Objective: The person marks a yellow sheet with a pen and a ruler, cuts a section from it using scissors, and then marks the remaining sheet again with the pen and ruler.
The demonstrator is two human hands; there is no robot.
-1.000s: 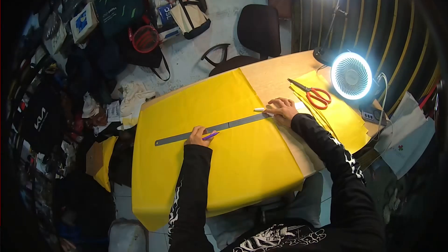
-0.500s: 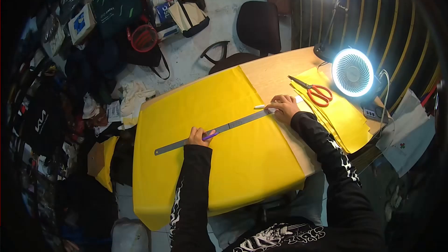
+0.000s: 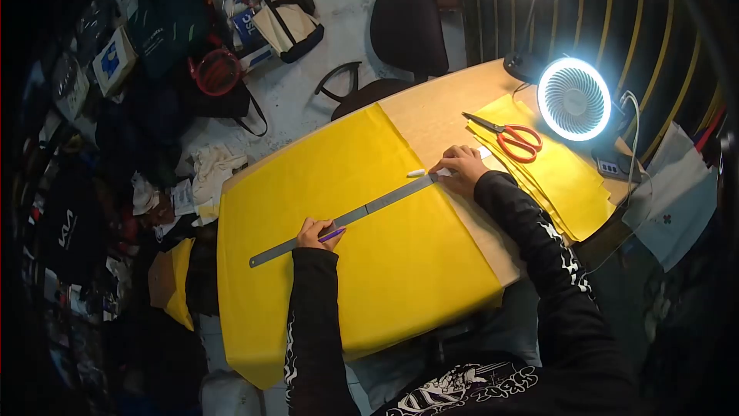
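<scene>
A large yellow sheet (image 3: 400,262), which looks like fabric, lies over the table and hangs past its near edge. A long metal ruler (image 3: 389,198) rests slantwise across it. My left hand (image 3: 312,233) is closed around a purple pen (image 3: 332,236) beside the left half of the ruler, fingers at the ruler's edge. At the ruler's right end, my right hand (image 3: 462,170) has its fingers bent and pressed down on it, by the sheet's edge. A small white stick-like piece (image 3: 416,173) lies just left of those fingertips.
Red-handled scissors (image 3: 519,141) lie on a stack of yellow pieces (image 3: 570,193) at the right. Behind them stand a lit round fan (image 3: 573,99) and a lamp base (image 3: 522,68). A black chair (image 3: 408,31) stands beyond the wooden table (image 3: 439,112). Bags and clutter fill the left.
The view has shifted slightly. My left hand has moved a little to the left along the ruler, and the pen has tilted. My right hand stays at the ruler's right end.
</scene>
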